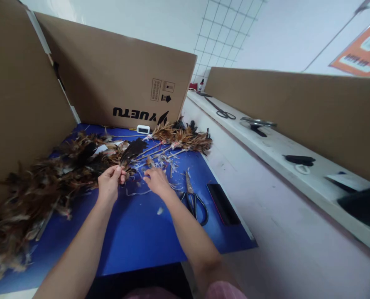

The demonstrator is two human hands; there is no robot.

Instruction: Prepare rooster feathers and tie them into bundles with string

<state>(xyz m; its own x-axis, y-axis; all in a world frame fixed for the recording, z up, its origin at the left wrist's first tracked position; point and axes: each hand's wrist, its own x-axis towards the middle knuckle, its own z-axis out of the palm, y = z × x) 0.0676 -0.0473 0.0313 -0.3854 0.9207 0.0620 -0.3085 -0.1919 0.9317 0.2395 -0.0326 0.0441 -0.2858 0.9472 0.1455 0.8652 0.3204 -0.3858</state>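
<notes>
My left hand [109, 183] pinches dark feathers [133, 150] between thumb and fingers; my right hand [158, 182] is loosely curled near pale scraps [163, 160], and I can't tell whether it holds anything.

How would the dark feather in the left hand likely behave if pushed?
The dark feather looks thin and flat, so it is probably very light. It juts out from the left hand without drooping, suggesting some stiffness along its length. Its ragged edge would likely bend or split easily.
</notes>
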